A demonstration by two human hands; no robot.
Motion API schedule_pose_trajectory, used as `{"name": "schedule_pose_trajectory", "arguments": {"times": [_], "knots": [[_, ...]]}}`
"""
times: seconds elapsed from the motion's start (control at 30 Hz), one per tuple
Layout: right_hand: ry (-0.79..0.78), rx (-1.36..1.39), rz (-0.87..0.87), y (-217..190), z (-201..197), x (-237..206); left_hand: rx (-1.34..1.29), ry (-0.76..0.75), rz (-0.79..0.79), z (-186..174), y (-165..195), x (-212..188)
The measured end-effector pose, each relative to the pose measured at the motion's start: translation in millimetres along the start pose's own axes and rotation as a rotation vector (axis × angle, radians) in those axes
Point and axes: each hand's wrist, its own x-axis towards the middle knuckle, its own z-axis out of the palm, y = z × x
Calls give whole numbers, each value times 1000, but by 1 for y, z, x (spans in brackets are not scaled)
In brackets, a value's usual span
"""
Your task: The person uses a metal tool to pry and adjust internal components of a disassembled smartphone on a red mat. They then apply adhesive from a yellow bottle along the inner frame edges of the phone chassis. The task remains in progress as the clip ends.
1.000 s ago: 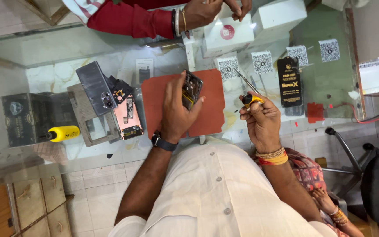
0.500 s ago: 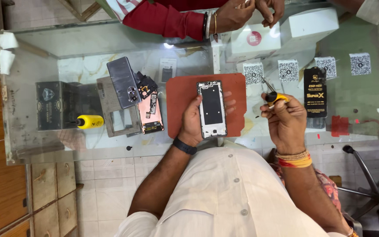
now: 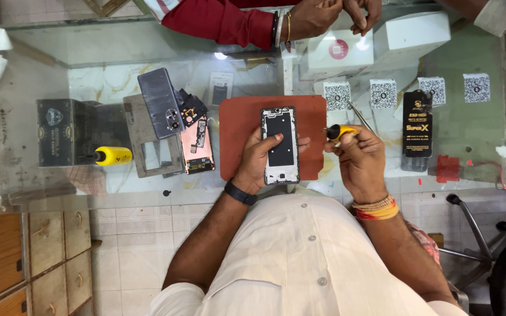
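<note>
My left hand [image 3: 257,157] grips the opened phone [image 3: 280,145] flat over the red mat [image 3: 238,134]; my right hand [image 3: 359,159] clasps a yellow-handled screwdriver [image 3: 339,131] beside it.

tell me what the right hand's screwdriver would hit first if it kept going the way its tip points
Probably the phone frame in the left hand: the right hand points the screwdriver leftward at its edge over the red mat; depth is unclear.

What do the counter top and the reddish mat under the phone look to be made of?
The counter top looks like clear glass: glossy, with a lamp glare, and boxes show through it. The reddish mat looks like matte rubber or silicone, dull and flat with rounded corners, though a leather-like sheet is possible.
</note>
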Motion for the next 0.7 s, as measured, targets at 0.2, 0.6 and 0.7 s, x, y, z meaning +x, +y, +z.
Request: {"name": "schedule_pose_trajectory", "arguments": {"times": [0.2,0.6,0.7], "knots": [[-88,-143,-67,-1,9,3,85,9,-2,11,0,-2],[-355,-1157,-732,5,29,4,302,91,131,4,-9,-3],[-245,-952,-561,13,23,-4,178,57,84,0,-5,-3]]}}
